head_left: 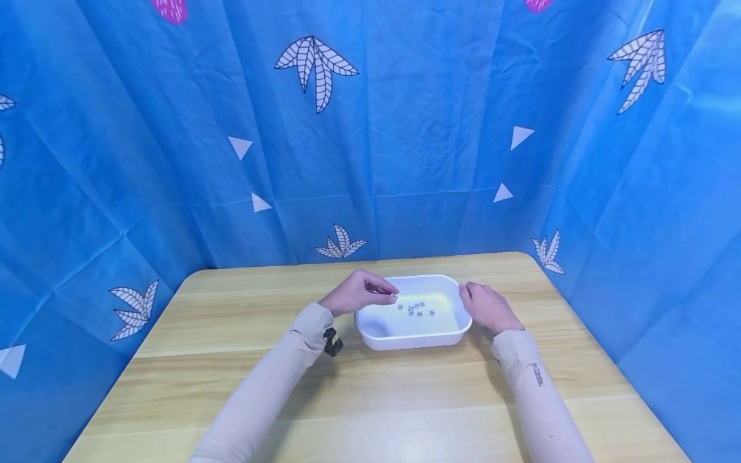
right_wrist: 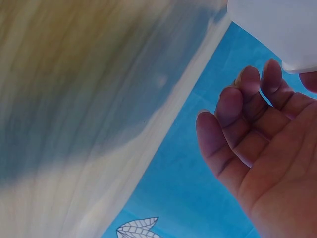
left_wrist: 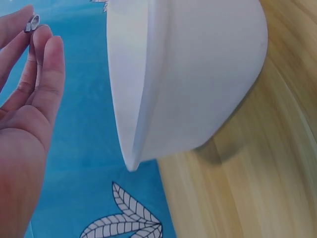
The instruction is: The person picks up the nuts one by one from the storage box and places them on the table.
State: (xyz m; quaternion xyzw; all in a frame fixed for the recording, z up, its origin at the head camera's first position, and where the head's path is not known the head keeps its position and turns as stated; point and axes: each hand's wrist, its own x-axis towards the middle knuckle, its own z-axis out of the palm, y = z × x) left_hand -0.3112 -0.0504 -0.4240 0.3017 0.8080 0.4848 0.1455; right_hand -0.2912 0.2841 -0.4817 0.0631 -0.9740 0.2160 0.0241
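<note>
metal nut (left_wrist: 32, 24) pinched by left hand (head_left: 360, 294) above white bin (head_left: 413, 343), its right side held by right hand (head_left: 488, 306), small pieces (head_left: 411, 308) scattered inside

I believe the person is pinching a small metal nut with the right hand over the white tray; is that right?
Not quite: the left hand pinches the small metal nut over the white tray, as the left wrist view shows.

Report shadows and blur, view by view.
Head view: shadows beside both sleeves on the table, metal pieces in the white tray too small for detail; left wrist view: a soft shadow near the tray's base; right wrist view: a broad shadow across the table, whose grain looks blurred, while the right hand looks sharper.
</note>
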